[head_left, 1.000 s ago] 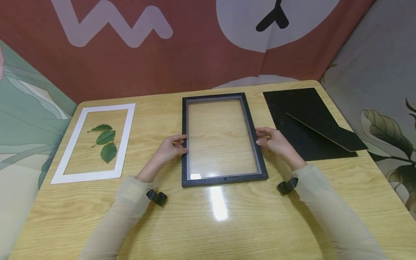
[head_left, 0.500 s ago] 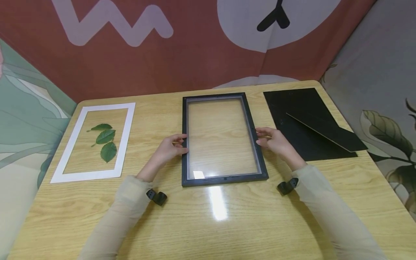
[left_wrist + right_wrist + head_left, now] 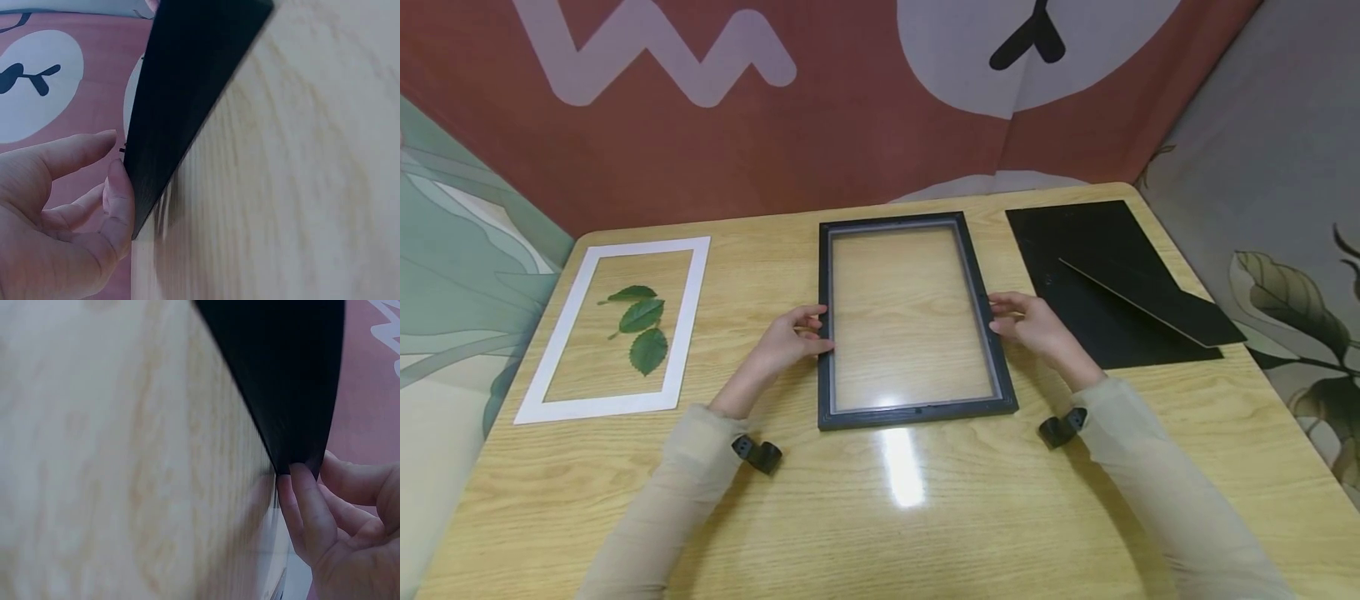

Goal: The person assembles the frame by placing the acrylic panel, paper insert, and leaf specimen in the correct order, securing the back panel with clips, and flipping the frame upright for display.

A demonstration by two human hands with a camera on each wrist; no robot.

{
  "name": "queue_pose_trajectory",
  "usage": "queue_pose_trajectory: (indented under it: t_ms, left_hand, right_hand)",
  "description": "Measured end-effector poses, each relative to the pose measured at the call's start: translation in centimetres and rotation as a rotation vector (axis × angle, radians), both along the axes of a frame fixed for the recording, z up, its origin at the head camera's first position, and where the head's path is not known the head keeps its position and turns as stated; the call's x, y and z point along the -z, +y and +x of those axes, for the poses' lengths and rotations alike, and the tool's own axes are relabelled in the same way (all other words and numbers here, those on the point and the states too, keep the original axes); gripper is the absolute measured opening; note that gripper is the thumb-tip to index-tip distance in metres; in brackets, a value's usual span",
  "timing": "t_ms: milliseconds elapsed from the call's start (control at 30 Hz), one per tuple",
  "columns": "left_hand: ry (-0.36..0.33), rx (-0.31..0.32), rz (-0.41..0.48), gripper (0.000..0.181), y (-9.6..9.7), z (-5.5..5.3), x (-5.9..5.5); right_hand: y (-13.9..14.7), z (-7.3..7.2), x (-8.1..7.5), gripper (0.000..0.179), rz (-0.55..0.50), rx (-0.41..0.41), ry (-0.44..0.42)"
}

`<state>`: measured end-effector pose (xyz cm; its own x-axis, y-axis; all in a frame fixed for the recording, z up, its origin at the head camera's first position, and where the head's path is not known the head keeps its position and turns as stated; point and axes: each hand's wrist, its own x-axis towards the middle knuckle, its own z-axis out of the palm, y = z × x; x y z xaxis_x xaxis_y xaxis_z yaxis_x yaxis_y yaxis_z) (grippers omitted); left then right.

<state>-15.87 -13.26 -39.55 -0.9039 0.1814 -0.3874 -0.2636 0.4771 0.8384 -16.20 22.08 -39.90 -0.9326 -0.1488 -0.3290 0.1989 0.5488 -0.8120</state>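
Note:
A black picture frame [image 3: 917,410] with a clear pane [image 3: 910,317] lies on the table, back side up. At its left rail, my left hand [image 3: 786,340] holds the edge, thumb over the top and curled fingers [image 3: 117,187] against the outer side. Across from it, my right hand [image 3: 1030,323] grips the right rail; fingertips [image 3: 301,481] press the outer side while the thumb reaches over the top. In both wrist views the frame's black side wall stands close over the wood.
A white mat border [image 3: 610,407] lies at the left, with several green leaves [image 3: 642,317] inside its opening. At the right rests a black backing board [image 3: 1078,225], its easel stand [image 3: 1157,304] folded partly out. A wooden table [image 3: 880,542] bears everything; a red cloth [image 3: 850,150] hangs behind.
The left fingertips have shifted slightly left along the frame's edge. A small bright reflection on the pane has become a soft glow. The frame and right hand stay in place.

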Motion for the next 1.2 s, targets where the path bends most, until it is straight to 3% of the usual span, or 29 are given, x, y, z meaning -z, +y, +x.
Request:
queue_pose_trajectory:
  t_ms: [333, 567, 900, 1033, 1200]
  left_hand:
    - [0.012, 0.074, 0.039, 0.063, -1.9, 0.3, -1.0]
    - [0.026, 0.088, 0.028, 0.061, -4.4, 0.8, -3.0]
    - [0.059, 0.095, -0.091, 0.065, -10.4, 1.9, -5.4]
    - [0.092, 0.075, -0.144, 0.065, -13.0, 2.2, -5.7]
    - [0.119, 0.048, -0.122, 0.067, -16.1, 2.8, -5.6]
  right_hand:
    - [0.0, -0.1, 0.1, 0.052, 0.004, -0.005, 0.007]
    - [-0.1, -0.1, 0.1, 0.051, 0.006, 0.001, 0.004]
    - [0.0, 0.1, -0.1, 0.051, -0.002, 0.000, -0.004]
    - [0.1, 0.2, -0.1, 0.052, 0.002, -0.002, -0.004]
    - [0.1, 0.2, -0.1, 0.051, -0.007, 0.002, -0.006]
